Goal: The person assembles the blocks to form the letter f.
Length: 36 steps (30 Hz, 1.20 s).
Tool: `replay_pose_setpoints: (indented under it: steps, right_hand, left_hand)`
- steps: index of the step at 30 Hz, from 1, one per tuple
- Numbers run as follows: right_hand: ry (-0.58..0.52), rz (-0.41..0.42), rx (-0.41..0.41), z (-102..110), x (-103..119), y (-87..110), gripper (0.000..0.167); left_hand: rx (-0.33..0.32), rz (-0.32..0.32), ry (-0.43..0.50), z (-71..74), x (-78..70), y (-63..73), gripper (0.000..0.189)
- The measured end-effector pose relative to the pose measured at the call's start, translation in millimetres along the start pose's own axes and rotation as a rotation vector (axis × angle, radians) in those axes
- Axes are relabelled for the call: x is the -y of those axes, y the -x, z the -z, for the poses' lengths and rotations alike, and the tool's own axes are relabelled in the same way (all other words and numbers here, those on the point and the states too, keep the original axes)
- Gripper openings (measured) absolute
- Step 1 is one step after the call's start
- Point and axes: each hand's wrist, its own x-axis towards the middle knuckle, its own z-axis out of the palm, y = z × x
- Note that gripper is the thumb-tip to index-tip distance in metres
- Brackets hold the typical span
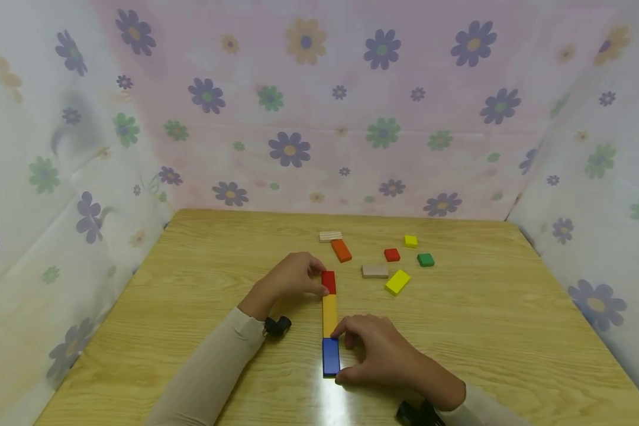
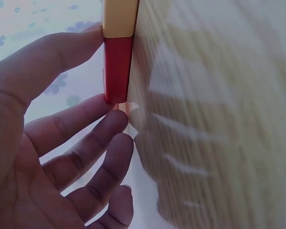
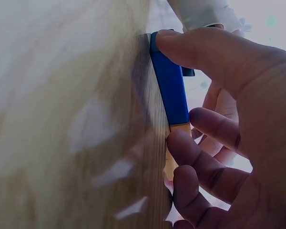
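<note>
Three blocks lie end to end in a straight line on the table: a red block (image 1: 329, 282) at the far end, an orange-yellow block (image 1: 330, 316) in the middle and a blue block (image 1: 331, 357) nearest. My left hand (image 1: 294, 276) holds the red block from the left. In the left wrist view its thumb is by the seam with the yellow block, and the index fingertip touches the red block's (image 2: 117, 71) far corner. From the right, my right hand (image 1: 379, 352) pinches the blue block (image 3: 170, 88) lengthwise, thumb on the near end, index fingertip by the yellow seam.
Beyond the row lie a striped pale block (image 1: 330, 236), an orange block (image 1: 341, 251), a beige block (image 1: 375, 271) and a long yellow block (image 1: 397, 282). Small red (image 1: 391, 255), yellow (image 1: 410, 241) and green blocks (image 1: 426, 260) sit farther right. Flowered cloth (image 1: 341, 112) surrounds the table.
</note>
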Motion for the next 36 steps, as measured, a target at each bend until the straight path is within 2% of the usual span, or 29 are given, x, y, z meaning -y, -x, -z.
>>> replay_pose_setpoints:
  steps: [11, 21, 36]
  right_hand:
    - [-0.032, 0.001, 0.018, -2, 3, 3.1, 0.055]
    - [-0.038, 0.034, -0.001, -3, 4, 3.3, 0.056]
    - [-0.07, 0.048, 0.014, 4, 2, 3.6, 0.056]
  left_hand:
    - [0.012, 0.001, -0.024, -4.6, -2.4, 3.0, 0.055]
    - [0.004, -0.009, 0.011, -6.3, -3.0, 6.3, 0.06]
    - [-0.026, -0.062, -0.107, -9.8, -4.6, 31.2, 0.069]
